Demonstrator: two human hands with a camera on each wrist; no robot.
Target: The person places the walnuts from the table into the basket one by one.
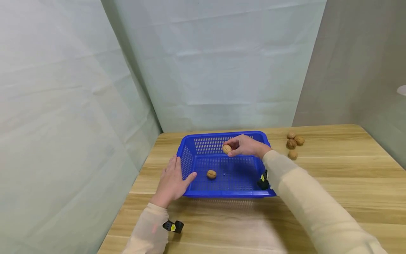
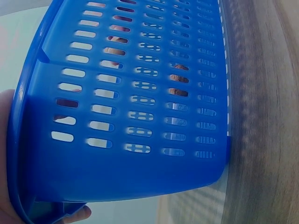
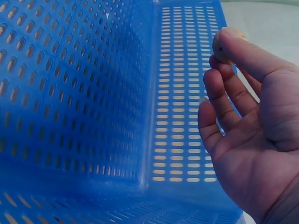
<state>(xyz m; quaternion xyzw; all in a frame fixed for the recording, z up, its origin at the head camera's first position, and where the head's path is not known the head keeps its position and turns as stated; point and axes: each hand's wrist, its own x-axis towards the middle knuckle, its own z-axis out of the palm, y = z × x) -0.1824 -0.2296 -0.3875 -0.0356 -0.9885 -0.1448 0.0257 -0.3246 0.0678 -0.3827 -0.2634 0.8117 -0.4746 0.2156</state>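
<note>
A blue plastic basket (image 1: 228,193) with slotted walls stands on the wooden table. Over its inside, my right hand (image 1: 245,145) pinches a walnut (image 1: 226,149) between thumb and fingertips. The right wrist view shows that walnut (image 3: 223,49) partly covered by the thumb, with the other fingers loosely bent below it. One more walnut (image 1: 211,174) lies on the basket floor, left of the middle. My left hand (image 1: 172,180) rests on the basket's left rim with its fingers straight and the thumb spread over the near corner. In the left wrist view, the basket wall (image 2: 126,177) hides most of that hand.
Several walnuts (image 1: 291,144) sit in a small group on the table (image 1: 342,176), right of the basket. Pale cloth (image 1: 234,70) hangs behind the table and along its left side. Each sleeve carries a small black device.
</note>
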